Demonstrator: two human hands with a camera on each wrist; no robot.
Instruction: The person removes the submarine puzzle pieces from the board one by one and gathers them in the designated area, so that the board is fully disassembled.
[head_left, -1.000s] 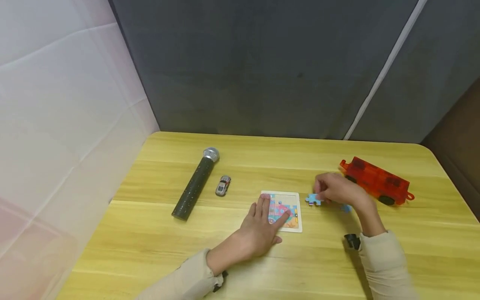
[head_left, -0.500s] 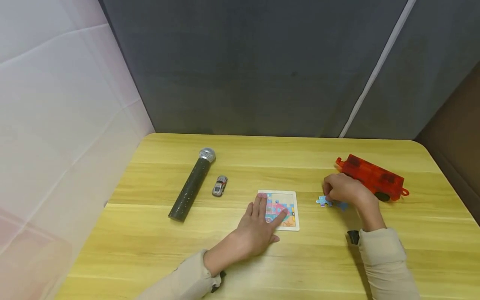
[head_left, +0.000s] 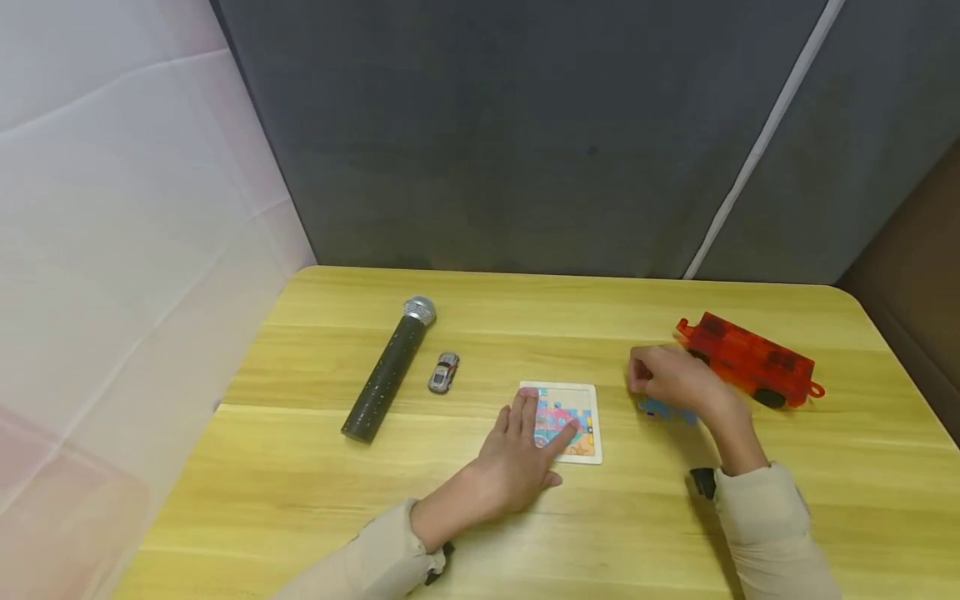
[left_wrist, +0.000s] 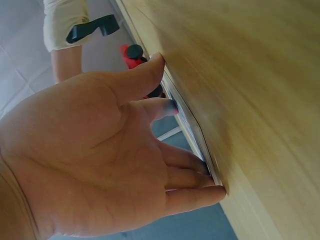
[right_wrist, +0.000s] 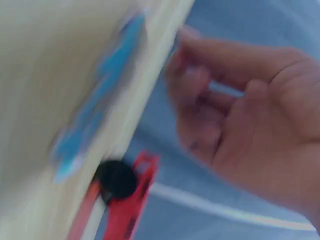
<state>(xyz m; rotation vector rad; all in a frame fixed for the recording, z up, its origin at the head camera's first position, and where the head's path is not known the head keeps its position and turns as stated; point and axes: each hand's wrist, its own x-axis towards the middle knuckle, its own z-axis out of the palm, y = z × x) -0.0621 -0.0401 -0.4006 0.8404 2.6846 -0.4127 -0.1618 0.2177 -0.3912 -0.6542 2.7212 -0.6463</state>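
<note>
Puzzle tray (head_left: 567,399): lies flat on the desk (head_left: 300,500), partly filled, with a bare strip along its far side. Brace it with the left hand (head_left: 510,471), whose fingers are extended and apart, resting across the tray's left part. The right hand (head_left: 678,379) is poised to the right of the tray above the loose puzzle pieces (head_left: 660,408); its fingers are bent and close together (whether a piece is pinched between them cannot be told, owing to blur).

To seat a piece well, grip it by opposite edges, turn it until its knobs match the open sockets, then press straight down. Keep bracing light, so that the fitted pieces do not lift.

Materials: the tray is thin and square, with a pale, smooth rim, probably wood or card. The pieces are flat, blue and knobbed. Beyond the tray, to its right, stands a red, translucent toy wagon (head_left: 750,354), apparently plastic. To its left lie a small silver toy car (head_left: 443,372) and a speckled dark microphone (head_left: 386,379) with a rounded mesh head.
</note>
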